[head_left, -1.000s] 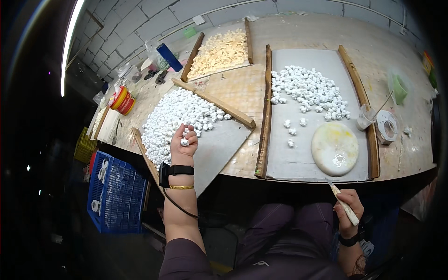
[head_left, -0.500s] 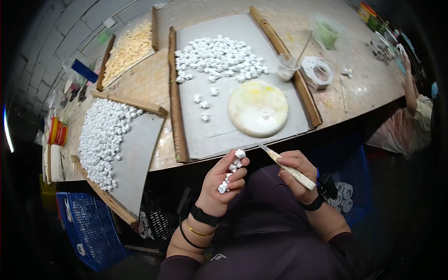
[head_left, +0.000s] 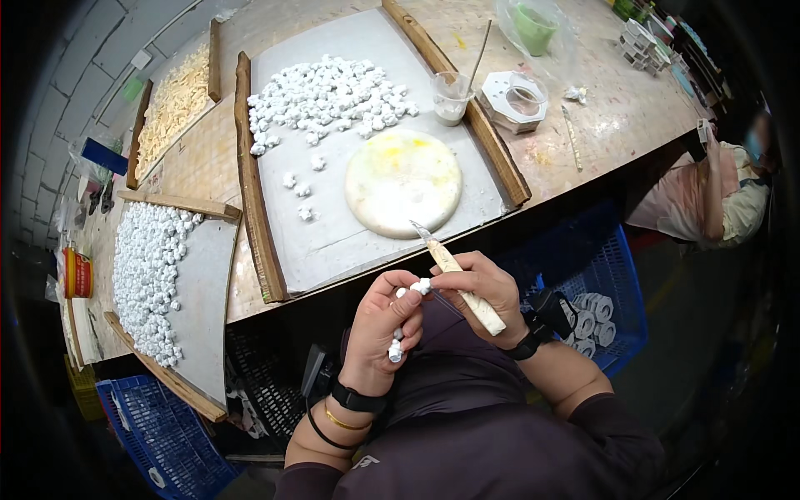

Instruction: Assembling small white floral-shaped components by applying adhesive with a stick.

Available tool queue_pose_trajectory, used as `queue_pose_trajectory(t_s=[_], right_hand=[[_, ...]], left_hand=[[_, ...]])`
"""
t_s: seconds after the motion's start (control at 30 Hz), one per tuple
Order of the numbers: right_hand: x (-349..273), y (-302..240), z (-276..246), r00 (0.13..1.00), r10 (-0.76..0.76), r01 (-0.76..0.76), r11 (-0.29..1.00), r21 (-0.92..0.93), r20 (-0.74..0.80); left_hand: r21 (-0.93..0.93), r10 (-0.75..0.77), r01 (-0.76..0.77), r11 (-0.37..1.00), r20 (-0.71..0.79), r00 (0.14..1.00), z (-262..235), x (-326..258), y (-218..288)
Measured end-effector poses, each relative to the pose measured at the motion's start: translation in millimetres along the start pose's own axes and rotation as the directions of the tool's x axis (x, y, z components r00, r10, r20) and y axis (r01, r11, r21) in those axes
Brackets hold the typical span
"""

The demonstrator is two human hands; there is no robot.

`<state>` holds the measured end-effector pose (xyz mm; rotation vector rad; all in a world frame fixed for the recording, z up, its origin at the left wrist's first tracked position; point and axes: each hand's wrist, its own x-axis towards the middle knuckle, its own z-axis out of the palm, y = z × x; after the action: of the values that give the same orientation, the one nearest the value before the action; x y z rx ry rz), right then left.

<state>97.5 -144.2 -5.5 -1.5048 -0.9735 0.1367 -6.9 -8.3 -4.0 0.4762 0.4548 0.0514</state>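
My left hand (head_left: 375, 329) is closed around several small white knobby pieces (head_left: 395, 352), with one knobby piece (head_left: 422, 286) pinched at its fingertips. My right hand (head_left: 486, 287) grips a knife (head_left: 459, 279) with a pale, smeared handle. The knife's blade points up and away, by the near rim of a round white disc (head_left: 392, 196) stained yellow. Fingertips of my right hand meet the pinched piece. Beyond them, a grey-white board (head_left: 312, 250) between wooden strips bears the disc and a heap of similar white pieces (head_left: 325, 96).
Left stands another board (head_left: 204, 275) with white pieces; behind it lie cream-coloured bits (head_left: 175, 104). A plastic cup (head_left: 451, 104) with a stick and an octagonal white block (head_left: 512, 104) stand right. Blue crates (head_left: 167, 433) sit below the table. Another person (head_left: 696, 192) sits far right.
My hands have come together; my right fingers now reach the white piece at my left fingertips. The knife has turned steeper. The whole view has shifted, so the table appears further left.
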Motion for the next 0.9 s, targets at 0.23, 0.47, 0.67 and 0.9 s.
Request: queue_pose_trajectory(t_s=[0.23,0.47,0.67,0.9], right_hand=[[2,2,6,1.000,-0.008,0.009,0.999,-0.034,0.006],[3,3,4,0.999,0.026,-0.027,0.999,0.030,0.040],[-4,4,2,0.994,0.103,-0.107,0.988,0.107,0.047],[-8,3,3,0.983,0.172,-0.180,0.963,0.202,0.057]], left_hand=[[-0.021,-0.008,0.007,1.000,-0.028,1.000,5,-2,-4],[-0.047,-0.070,0.070,0.996,-0.004,0.998,2,0,-3],[-0.420,-0.342,0.274,0.865,-0.095,0.935,-22,6,-11],[-0.285,-0.315,0.275,0.918,-0.106,0.943,-26,0,-20]])
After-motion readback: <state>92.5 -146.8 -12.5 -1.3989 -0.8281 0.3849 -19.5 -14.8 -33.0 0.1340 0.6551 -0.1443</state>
